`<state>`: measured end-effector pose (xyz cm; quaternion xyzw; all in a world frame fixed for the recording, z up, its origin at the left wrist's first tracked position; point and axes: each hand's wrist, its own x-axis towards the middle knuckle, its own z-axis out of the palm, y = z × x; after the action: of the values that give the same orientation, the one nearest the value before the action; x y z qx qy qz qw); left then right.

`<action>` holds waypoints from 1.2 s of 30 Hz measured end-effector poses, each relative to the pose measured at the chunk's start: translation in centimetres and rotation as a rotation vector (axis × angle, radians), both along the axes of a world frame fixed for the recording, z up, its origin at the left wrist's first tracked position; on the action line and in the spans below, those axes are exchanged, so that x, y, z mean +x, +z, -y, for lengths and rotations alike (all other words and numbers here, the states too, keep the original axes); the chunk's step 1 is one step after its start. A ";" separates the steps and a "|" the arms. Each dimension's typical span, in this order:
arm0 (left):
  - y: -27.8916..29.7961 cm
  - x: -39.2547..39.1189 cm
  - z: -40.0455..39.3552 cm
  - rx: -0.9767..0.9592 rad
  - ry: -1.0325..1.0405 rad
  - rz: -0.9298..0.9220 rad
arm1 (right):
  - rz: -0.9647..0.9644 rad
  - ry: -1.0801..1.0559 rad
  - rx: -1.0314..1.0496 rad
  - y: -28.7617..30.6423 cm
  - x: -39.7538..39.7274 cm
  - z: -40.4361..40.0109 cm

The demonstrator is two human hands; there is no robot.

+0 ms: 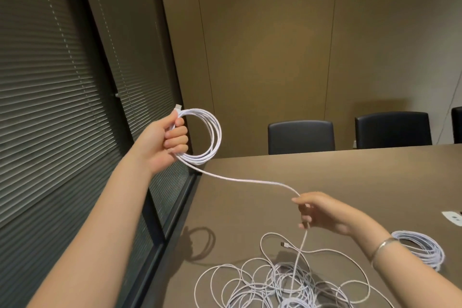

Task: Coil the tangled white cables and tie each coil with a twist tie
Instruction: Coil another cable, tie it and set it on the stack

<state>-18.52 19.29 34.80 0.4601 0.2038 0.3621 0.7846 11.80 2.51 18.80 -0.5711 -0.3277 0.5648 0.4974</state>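
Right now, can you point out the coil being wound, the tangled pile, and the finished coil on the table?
coil being wound [217, 132], head view, right side of its loops.
tangled pile [287, 285], head view, dense middle of the cables.
finished coil [433, 254], head view, its right-hand strands.

An office meeting room — long table [350, 182], black chairs [301, 136], blinds [50, 107].
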 end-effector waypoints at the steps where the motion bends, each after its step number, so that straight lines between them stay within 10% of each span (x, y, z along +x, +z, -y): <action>1: -0.3 0.0 -0.1 0.007 0.014 -0.028 | -0.142 -0.018 -0.001 0.2 0.1 -0.2; 4: -1.1 0.0 0.0 0.067 0.048 -0.147 | -0.378 -0.129 0.048 1.0 0.6 -1.0; 11: -3.5 2.4 2.0 0.218 -0.020 -0.394 | -0.259 -0.256 0.342 4.6 -2.8 -2.2; 31: -5.0 8.1 6.1 -0.149 0.157 0.183 | 0.220 -0.134 0.670 5.5 -14.2 -0.8; 36: -4.2 7.2 6.5 -0.120 0.030 0.194 | -0.040 -0.309 0.607 5.6 -13.9 -0.1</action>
<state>-11.35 12.78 30.58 0.3720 0.1550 0.4040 0.8212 -2.06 2.58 24.43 -0.4287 -0.3809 0.3704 0.7307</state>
